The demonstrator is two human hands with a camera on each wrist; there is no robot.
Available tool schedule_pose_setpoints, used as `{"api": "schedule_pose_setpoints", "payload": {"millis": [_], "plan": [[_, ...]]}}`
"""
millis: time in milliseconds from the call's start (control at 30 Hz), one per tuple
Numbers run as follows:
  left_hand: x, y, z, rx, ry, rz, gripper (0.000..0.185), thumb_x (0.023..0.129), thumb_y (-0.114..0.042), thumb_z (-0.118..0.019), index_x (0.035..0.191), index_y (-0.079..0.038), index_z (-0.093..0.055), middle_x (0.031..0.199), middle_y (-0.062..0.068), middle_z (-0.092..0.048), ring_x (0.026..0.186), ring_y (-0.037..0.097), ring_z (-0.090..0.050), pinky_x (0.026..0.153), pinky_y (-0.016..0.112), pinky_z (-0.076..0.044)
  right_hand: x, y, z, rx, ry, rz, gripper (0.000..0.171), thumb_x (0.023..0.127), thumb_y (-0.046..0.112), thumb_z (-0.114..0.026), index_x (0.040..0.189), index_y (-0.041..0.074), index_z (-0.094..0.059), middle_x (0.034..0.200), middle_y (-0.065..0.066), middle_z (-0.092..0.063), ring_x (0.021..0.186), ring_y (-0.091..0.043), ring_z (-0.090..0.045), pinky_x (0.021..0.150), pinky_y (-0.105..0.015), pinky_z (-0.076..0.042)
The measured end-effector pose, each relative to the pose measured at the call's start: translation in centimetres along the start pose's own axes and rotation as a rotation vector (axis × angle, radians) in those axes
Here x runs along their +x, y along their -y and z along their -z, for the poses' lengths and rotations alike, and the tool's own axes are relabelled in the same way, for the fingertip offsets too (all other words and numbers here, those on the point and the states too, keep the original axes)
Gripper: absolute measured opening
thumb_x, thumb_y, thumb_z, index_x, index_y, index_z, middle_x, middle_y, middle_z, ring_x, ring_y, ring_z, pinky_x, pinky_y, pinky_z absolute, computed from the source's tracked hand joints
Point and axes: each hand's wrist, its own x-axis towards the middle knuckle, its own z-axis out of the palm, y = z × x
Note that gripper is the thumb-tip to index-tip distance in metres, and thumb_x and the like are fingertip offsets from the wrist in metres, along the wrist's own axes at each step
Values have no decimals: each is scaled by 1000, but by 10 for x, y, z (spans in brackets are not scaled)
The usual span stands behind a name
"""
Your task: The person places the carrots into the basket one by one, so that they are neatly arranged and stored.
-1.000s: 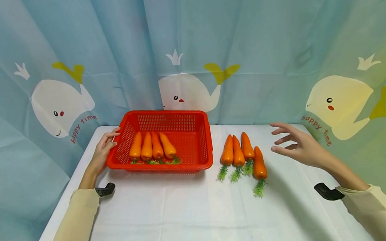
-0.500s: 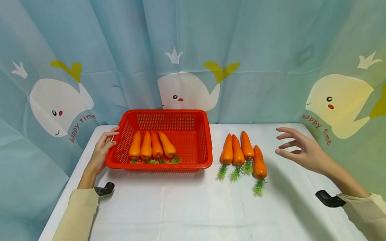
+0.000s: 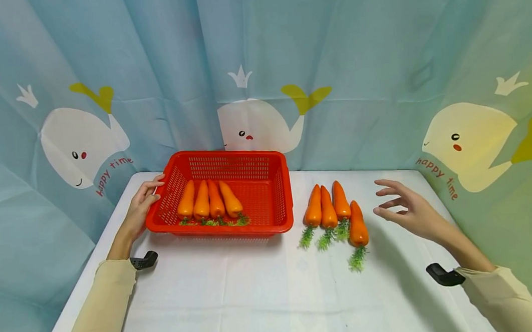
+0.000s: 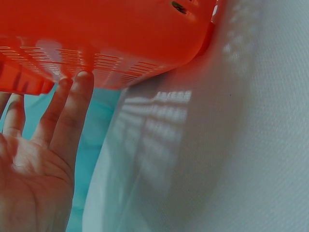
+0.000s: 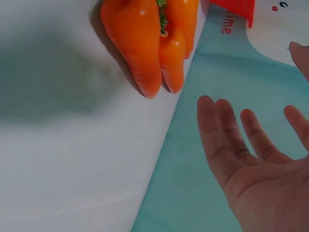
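Right hand (image 3: 413,209) spread wide, empty, hovering just right of four loose carrots (image 3: 336,210) on bench (image 3: 264,296). Left hand (image 3: 141,208) flat-fingered against basket (image 3: 281,220) left of carrots. Best: grip rightmost carrot mid-body, keep basket steadied.

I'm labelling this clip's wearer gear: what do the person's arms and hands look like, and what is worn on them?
Both arms wear long, pale cream sleeves reaching the wrists. The left hand and right hand are bare, with no gloves, rings or watch visible. A small black device sits at the right wrist, another at the left.
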Motion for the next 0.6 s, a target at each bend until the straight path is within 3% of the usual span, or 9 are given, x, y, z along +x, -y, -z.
{"api": "schedule_pose_setpoints", "payload": {"millis": [133, 400, 600], "plan": [[0, 1, 1, -6, -2, -5, 34, 100, 2, -37, 133, 7, -38, 159, 8, -25, 147, 21, -18, 98, 16, -43, 4, -8, -7, 48, 41, -23, 65, 89, 13, -71, 146, 16, -40, 128, -16, -55, 94, -12, -67, 68, -29, -58], [-1, 3, 1, -16, 4, -19, 34, 99, 2, -37, 132, 5, -42, 159, 8, -26, 147, 20, -19, 98, 16, -43, 12, -22, -25, 181, 142, -198, 64, 92, 23, -69, 146, 13, -38, 133, -29, -47, 103, -45, -62, 70, -40, -59], [0, -3, -1, -29, 2, -9, 35, 98, 8, -33, 132, 11, -37, 159, 12, -23, 147, 22, -18, 98, 16, -43, 16, -31, -34, 232, 203, -275, 67, 92, 23, -68, 148, 9, -35, 133, -36, -41, 97, -38, -64, 72, -43, -58]]}}
